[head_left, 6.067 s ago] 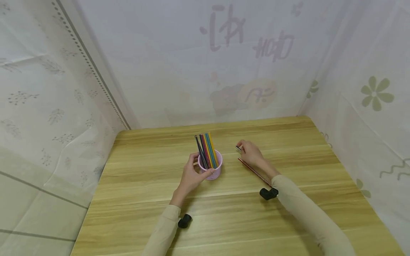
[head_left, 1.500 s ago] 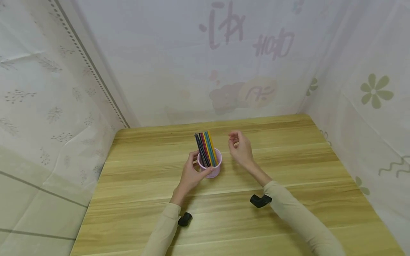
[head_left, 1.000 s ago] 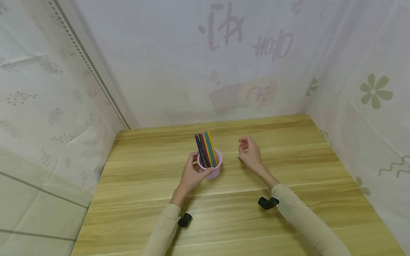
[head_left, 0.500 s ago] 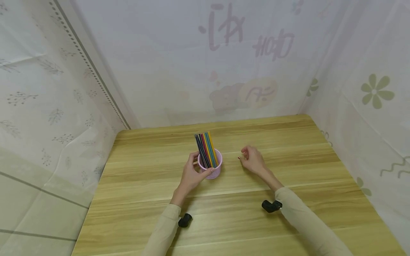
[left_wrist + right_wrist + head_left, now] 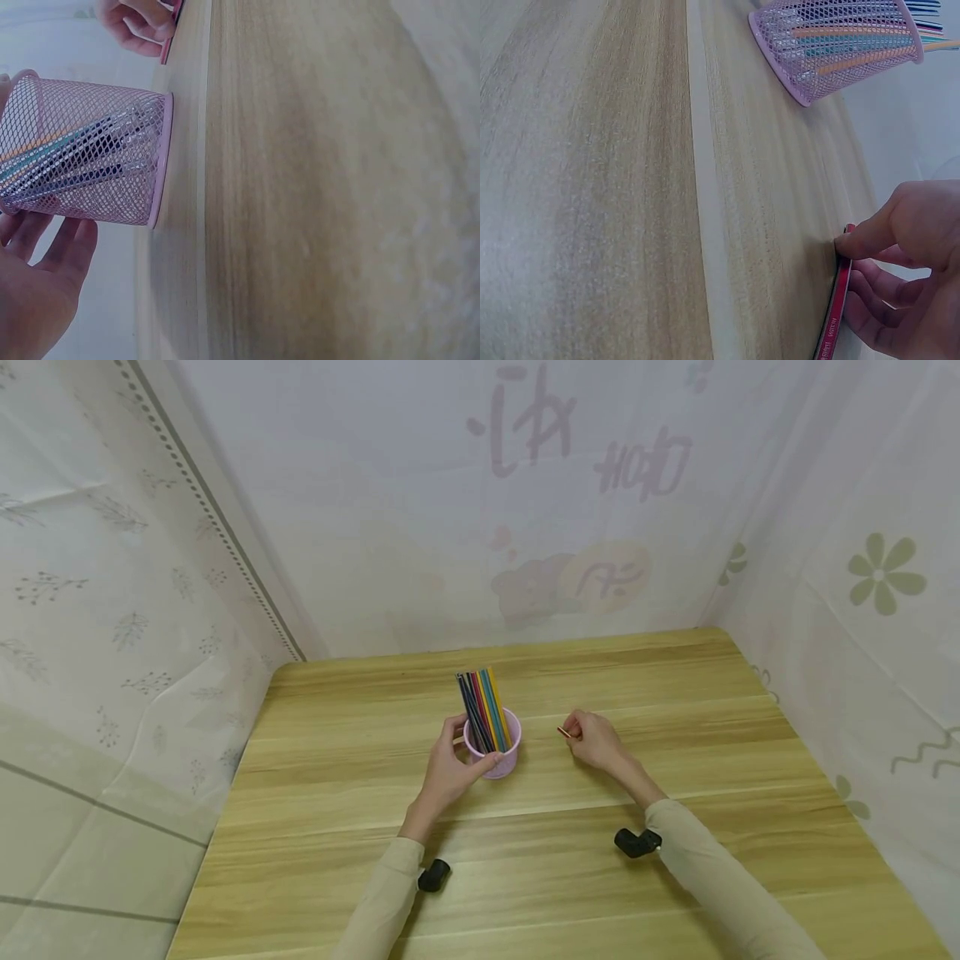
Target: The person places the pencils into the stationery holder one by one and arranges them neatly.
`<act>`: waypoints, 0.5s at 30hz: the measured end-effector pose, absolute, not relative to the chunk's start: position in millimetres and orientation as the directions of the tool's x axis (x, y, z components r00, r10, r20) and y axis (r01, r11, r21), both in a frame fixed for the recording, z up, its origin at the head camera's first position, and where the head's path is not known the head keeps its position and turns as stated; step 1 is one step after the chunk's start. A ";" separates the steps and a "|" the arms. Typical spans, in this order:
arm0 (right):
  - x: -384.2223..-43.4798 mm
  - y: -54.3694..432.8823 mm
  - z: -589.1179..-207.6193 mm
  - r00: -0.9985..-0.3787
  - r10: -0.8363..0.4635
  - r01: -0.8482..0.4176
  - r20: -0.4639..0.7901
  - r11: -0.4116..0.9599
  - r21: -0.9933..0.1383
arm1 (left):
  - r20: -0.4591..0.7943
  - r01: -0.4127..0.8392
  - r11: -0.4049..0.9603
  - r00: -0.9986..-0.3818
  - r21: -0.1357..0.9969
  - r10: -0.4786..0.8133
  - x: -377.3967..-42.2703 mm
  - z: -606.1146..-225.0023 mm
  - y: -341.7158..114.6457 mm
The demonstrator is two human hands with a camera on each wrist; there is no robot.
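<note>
A pink mesh pen cup (image 5: 506,766) stands upright on the table, with several pencils (image 5: 483,703) in black, red, yellow and blue-green leaning in it. My left hand (image 5: 448,770) grips the cup from its left side, thumb across the front near the rim; in the left wrist view, fingers show beneath the mesh cup wall (image 5: 97,150). To the right of the cup, my right hand (image 5: 597,742) pinches a red pencil (image 5: 838,300) near one end, thumb on one side and fingertips on the other. The pencil lies along the tabletop, and the head view shows only its tip.
The wood-grain table (image 5: 360,727) meets a pale printed curtain (image 5: 390,568) at its back edge, and similar curtains hang at both sides. A black wrist camera (image 5: 637,842) sits on the right sleeve, another black wrist camera (image 5: 433,876) on the left.
The dark pencil that lay on the table is gone from there, and the cup holds more dark ones. My right hand moved from near the cup rightward, down onto the red pencil. The left stayed.
</note>
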State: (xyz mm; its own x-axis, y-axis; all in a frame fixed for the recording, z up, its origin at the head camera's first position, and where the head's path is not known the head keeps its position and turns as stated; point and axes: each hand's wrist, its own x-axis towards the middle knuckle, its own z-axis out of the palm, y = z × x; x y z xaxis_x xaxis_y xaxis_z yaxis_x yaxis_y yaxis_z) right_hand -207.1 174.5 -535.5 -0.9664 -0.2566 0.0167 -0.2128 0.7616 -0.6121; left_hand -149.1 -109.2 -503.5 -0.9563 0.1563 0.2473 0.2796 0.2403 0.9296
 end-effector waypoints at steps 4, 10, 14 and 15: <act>-206.8 172.3 -534.2 -0.961 -0.274 -0.235 0.021 0.780 -0.580 | 0.245 0.277 0.244 -0.957 0.930 0.152 -148.9 -502.9 -108.8; -206.7 165.0 -533.9 -0.935 -0.350 -0.338 0.061 0.824 -0.454 | 0.250 0.282 0.237 -0.956 0.930 0.155 -148.7 -502.8 -110.0; -204.5 158.4 -530.2 -0.927 -0.370 -0.354 0.055 0.822 -0.446 | 0.249 0.282 0.238 -0.955 0.929 0.162 -148.4 -503.0 -110.3; -203.9 156.9 -528.8 -0.926 -0.373 -0.355 0.053 0.819 -0.450 | 0.248 0.282 0.240 -0.955 0.929 0.161 -148.3 -503.1 -110.2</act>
State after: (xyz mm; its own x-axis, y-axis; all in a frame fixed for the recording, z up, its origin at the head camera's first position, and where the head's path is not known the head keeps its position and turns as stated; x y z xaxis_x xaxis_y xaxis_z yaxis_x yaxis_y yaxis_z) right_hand -203.9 156.9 -528.8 -0.9265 -0.3726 0.0532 -0.3554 0.8194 -0.4497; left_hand -148.3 -110.2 -503.1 -0.9552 0.1610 0.2484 0.2820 0.2397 0.9290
